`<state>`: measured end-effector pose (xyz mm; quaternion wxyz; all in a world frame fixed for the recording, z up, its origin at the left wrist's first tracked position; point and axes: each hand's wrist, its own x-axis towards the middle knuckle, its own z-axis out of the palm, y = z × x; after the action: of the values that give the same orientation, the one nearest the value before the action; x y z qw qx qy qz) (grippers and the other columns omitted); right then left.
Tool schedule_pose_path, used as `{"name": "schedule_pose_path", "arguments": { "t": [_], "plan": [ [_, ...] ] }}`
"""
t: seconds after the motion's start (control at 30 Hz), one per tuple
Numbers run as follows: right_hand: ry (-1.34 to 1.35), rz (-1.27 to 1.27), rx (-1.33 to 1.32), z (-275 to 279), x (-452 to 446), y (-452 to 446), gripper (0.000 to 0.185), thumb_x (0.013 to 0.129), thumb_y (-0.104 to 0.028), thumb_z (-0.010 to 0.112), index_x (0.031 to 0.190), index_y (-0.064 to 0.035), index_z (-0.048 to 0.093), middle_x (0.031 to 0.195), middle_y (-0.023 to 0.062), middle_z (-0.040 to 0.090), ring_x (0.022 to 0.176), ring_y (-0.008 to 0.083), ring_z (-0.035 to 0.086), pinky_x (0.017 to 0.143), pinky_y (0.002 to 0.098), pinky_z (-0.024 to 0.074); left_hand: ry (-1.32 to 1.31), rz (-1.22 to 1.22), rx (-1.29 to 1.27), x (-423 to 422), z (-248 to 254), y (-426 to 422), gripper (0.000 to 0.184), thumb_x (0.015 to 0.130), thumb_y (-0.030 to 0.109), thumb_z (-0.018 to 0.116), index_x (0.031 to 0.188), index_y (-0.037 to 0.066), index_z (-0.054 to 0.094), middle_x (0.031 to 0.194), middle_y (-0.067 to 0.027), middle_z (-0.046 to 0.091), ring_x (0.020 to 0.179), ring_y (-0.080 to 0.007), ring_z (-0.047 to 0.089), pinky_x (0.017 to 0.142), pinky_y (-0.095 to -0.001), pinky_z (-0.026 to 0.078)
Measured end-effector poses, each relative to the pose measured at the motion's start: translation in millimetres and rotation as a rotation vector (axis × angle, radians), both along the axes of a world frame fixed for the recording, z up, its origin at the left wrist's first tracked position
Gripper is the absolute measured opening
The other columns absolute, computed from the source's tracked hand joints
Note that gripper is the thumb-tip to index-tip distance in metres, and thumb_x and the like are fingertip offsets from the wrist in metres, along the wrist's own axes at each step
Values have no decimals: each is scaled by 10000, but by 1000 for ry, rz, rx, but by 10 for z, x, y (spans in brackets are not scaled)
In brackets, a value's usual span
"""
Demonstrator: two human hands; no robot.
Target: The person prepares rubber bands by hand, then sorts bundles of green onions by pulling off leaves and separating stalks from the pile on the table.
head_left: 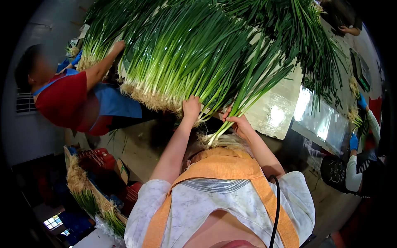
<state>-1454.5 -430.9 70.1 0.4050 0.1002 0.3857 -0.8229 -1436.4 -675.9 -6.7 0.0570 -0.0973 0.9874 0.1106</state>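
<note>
A wide heap of green onions [165, 62] covers the table, with their pale stems and tan roots toward me. My left hand [191, 106] is at the right end of the root row, its fingers closed around stems there. In my right hand [237, 120] is a small bunch of green onions [244, 97], gripped low on the white stems. The roots of this bunch hang over the table's near edge, close to my orange apron [219, 163], and its leaves point up and to the right.
A co-worker in a red shirt [62, 99] reaches into the heap at left. Another co-worker's blue gloves [354, 141] handle onions at right. A metal tabletop [278, 111] lies right of my hands. Roots and onions fill a container [78, 177] at lower left.
</note>
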Motion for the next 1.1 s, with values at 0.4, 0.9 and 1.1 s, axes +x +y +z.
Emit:
{"name": "schedule_pose_path", "arguments": {
  "t": [0.4,0.9,1.1],
  "plan": [
    [-27,38,49,-43,-3,-69,277,739,55,565,979,-61,489,864,85,606,816,197,600,744,311,493,-212,417,1399,-100,527,-549,250,930,246,475,1003,6,482,1032,-121,554,784,-192,579,687,-267,479],
    [-268,-54,62,-56,18,-395,253,828,-150,652,1035,-39,561,1012,46,603,884,134,589,697,247,461,53,-80,687,670,1080,517,329,843,165,598,1128,18,523,1004,-143,562,928,-297,565,800,-331,448],
    [-409,-88,92,-467,24,-369,207,777,-103,659,943,-44,550,966,79,610,875,181,603,789,313,511,104,-13,885,775,1008,484,354,883,115,534,1221,39,461,989,-139,572,889,-262,583,763,-330,459]
  ]
}}
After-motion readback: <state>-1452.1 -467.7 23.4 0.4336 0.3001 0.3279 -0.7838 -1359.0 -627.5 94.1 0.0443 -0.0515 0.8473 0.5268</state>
